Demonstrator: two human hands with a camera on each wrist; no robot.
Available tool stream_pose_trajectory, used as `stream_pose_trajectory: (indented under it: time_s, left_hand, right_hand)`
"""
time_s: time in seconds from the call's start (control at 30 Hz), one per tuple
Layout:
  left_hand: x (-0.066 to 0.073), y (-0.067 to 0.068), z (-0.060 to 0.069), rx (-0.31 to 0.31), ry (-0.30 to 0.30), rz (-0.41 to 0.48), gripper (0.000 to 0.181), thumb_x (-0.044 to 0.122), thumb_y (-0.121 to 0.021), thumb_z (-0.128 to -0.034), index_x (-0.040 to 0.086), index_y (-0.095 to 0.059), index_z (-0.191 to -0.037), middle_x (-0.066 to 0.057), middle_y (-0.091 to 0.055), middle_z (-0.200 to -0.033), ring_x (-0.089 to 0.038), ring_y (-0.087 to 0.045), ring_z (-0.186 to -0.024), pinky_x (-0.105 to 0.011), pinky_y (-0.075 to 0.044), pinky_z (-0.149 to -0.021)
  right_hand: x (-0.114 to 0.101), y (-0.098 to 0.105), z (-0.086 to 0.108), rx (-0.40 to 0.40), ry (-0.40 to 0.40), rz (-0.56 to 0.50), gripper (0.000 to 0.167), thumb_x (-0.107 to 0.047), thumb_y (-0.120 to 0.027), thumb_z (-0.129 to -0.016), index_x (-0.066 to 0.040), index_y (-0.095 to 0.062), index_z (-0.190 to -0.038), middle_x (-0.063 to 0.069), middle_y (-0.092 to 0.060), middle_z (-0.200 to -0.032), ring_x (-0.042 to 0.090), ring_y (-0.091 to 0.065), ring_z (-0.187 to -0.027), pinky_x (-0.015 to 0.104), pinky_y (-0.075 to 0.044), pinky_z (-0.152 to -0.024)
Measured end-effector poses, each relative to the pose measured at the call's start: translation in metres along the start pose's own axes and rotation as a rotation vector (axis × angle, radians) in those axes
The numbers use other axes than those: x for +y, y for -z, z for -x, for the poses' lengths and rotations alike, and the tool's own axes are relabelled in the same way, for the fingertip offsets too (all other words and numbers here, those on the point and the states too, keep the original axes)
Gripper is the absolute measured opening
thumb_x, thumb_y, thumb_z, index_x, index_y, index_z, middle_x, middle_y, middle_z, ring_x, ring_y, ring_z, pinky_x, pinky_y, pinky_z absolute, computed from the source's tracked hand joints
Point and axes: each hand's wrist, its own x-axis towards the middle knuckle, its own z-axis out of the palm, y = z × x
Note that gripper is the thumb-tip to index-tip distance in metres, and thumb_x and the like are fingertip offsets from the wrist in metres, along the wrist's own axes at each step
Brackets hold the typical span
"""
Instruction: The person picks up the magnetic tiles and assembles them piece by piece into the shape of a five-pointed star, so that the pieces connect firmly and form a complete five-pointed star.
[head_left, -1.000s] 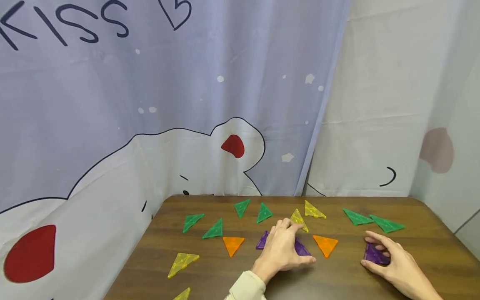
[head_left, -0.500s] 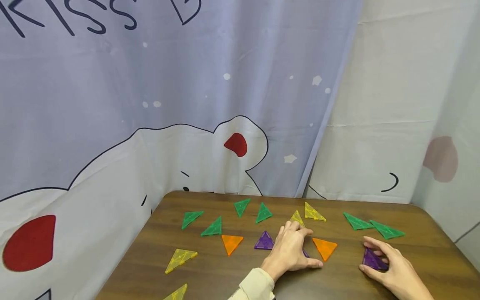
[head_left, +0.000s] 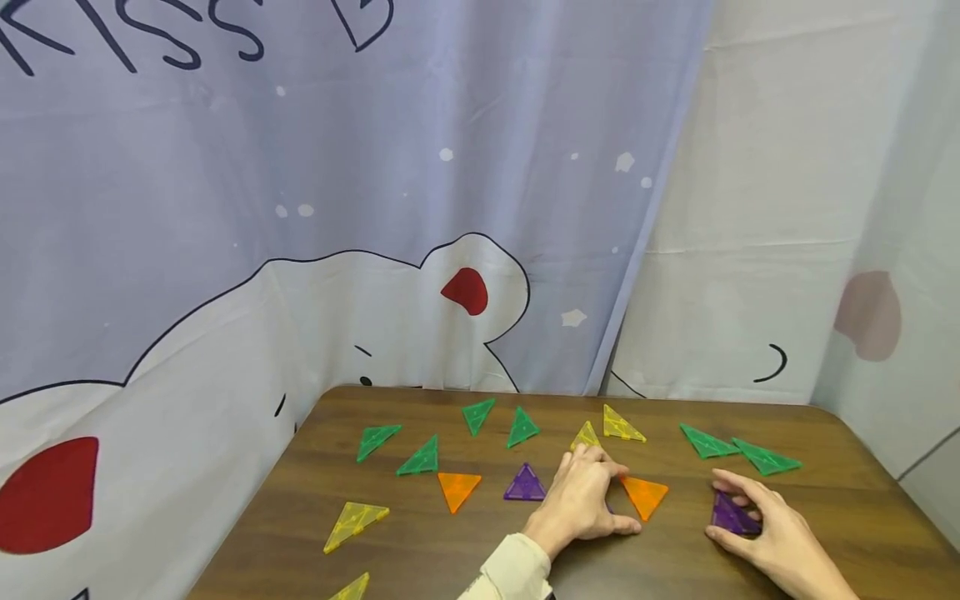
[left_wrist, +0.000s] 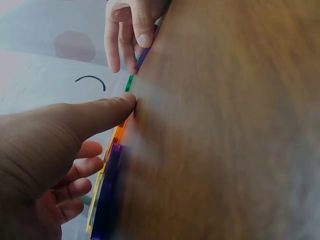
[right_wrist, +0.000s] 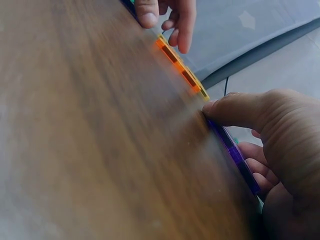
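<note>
In the head view my left hand (head_left: 581,500) rests over the table, covering most of a purple triangle tile. A sliver of that tile (head_left: 610,509) shows between thumb and index finger. The left wrist view has the thumb apart from the purple tile (left_wrist: 107,192) lying flat. Left of this hand lies another purple triangle tile (head_left: 525,483). Farther right, my right hand (head_left: 776,529) holds a purple triangle tile (head_left: 733,515) flat on the table. Its thumb is at one corner in the right wrist view, with fingers along the far side of the tile (right_wrist: 235,155).
Orange triangle tiles (head_left: 645,497) flank the left hand's area. Several green triangle tiles (head_left: 423,457) lie toward the back, with yellow triangle tiles (head_left: 621,425) at the back and left of the wooden table (head_left: 405,550). A printed curtain (head_left: 360,167) hangs behind.
My left hand has slid slightly right, uncovering the purple tile on its left. The right hand keeps its hold on its tile. The head view has tilted and shifted a little.
</note>
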Motion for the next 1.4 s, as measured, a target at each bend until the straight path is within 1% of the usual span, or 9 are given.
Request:
stream_pose_trajectory:
  time_s: [0.17, 0.3, 0.43, 0.6, 0.7, 0.83, 0.97, 1.23, 1.4]
  left_hand:
    - [0.004, -0.001, -0.002, -0.006, -0.021, 0.012, 0.066, 0.069, -0.095, -0.0781, 0.032, -0.082, -0.132, 0.019, -0.070, -0.120, -0.005, -0.056, -0.117, -0.025, -0.045, -0.102]
    - [0.007, -0.003, -0.003, -0.012, 0.014, 0.030, 0.060, 0.068, -0.097, -0.0763, 0.033, -0.083, -0.123, 0.020, -0.066, -0.114, -0.003, -0.054, -0.110, -0.021, -0.045, -0.094]
    - [0.011, -0.004, -0.007, -0.006, 0.029, 0.032, 0.056, 0.068, -0.098, -0.0751, 0.033, -0.083, -0.116, 0.019, -0.064, -0.112, -0.003, -0.055, -0.107, -0.021, -0.046, -0.096]
    - [0.016, -0.008, -0.012, -0.006, 0.030, 0.014, 0.069, 0.071, -0.097, -0.0747, 0.032, -0.080, -0.130, 0.017, -0.067, -0.115, -0.004, -0.057, -0.110, -0.023, -0.049, -0.102]
    - [0.019, -0.011, -0.014, -0.005, 0.025, 0.007, 0.072, 0.071, -0.096, -0.0751, 0.034, -0.080, -0.134, 0.016, -0.064, -0.112, -0.004, -0.055, -0.108, -0.024, -0.049, -0.101]
    - [0.022, -0.013, -0.017, -0.005, 0.009, 0.013, 0.063, 0.071, -0.096, -0.0759, 0.040, -0.083, -0.129, 0.016, -0.061, -0.108, -0.004, -0.052, -0.104, -0.023, -0.048, -0.094]
    - [0.024, -0.012, -0.021, -0.010, 0.002, 0.019, 0.060, 0.070, -0.096, -0.0770, 0.040, -0.083, -0.128, 0.016, -0.060, -0.108, -0.004, -0.052, -0.103, -0.022, -0.047, -0.091]
    - [0.027, -0.013, -0.025, -0.022, -0.009, 0.012, 0.056, 0.066, -0.095, -0.0807, 0.039, -0.083, -0.128, 0.015, -0.063, -0.109, -0.003, -0.052, -0.101, -0.019, -0.047, -0.090]
    - [0.030, -0.013, -0.025, -0.022, -0.019, 0.003, 0.054, 0.065, -0.094, -0.0824, 0.040, -0.082, -0.129, 0.016, -0.064, -0.109, -0.003, -0.052, -0.100, -0.018, -0.047, -0.088]
  right_hand:
    - [-0.002, 0.000, 0.000, -0.018, -0.023, 0.001, 0.078, -0.026, -0.104, -0.078, -0.012, -0.068, -0.146, 0.006, -0.077, -0.128, -0.002, -0.059, -0.102, 0.017, -0.050, -0.080]
    - [-0.005, -0.004, -0.001, -0.053, -0.029, -0.016, 0.078, -0.029, -0.103, -0.080, -0.011, -0.067, -0.147, 0.005, -0.076, -0.131, -0.001, -0.060, -0.104, 0.022, -0.054, -0.081]
    - [-0.009, -0.007, -0.004, -0.061, -0.026, -0.035, 0.077, -0.029, -0.102, -0.082, -0.011, -0.067, -0.147, 0.005, -0.076, -0.133, 0.000, -0.061, -0.104, 0.024, -0.056, -0.081]
    - [-0.012, -0.008, -0.005, -0.063, -0.035, -0.040, 0.077, -0.029, -0.102, -0.081, -0.011, -0.067, -0.147, 0.005, -0.076, -0.133, 0.000, -0.061, -0.104, 0.025, -0.056, -0.081]
    - [-0.015, -0.011, -0.005, -0.061, -0.021, -0.047, 0.077, -0.030, -0.103, -0.081, -0.011, -0.068, -0.147, 0.004, -0.076, -0.134, 0.001, -0.062, -0.104, 0.025, -0.057, -0.082]
    - [-0.018, -0.015, -0.007, -0.049, -0.006, -0.053, 0.077, -0.031, -0.103, -0.081, -0.011, -0.068, -0.147, 0.003, -0.076, -0.134, 0.002, -0.063, -0.106, 0.025, -0.057, -0.083]
    - [-0.023, -0.018, -0.010, -0.046, -0.026, -0.046, 0.076, -0.033, -0.102, -0.081, -0.012, -0.069, -0.146, 0.002, -0.076, -0.134, 0.003, -0.062, -0.105, 0.025, -0.056, -0.083]
    - [-0.031, -0.026, -0.013, -0.028, 0.000, -0.081, 0.073, -0.031, -0.103, -0.080, -0.012, -0.072, -0.143, 0.004, -0.077, -0.130, 0.006, -0.062, -0.102, 0.025, -0.054, -0.081]
    - [-0.032, -0.025, -0.013, -0.022, -0.016, -0.059, 0.067, -0.031, -0.104, -0.079, -0.015, -0.076, -0.138, -0.002, -0.076, -0.123, 0.003, -0.062, -0.098, 0.025, -0.055, -0.080]
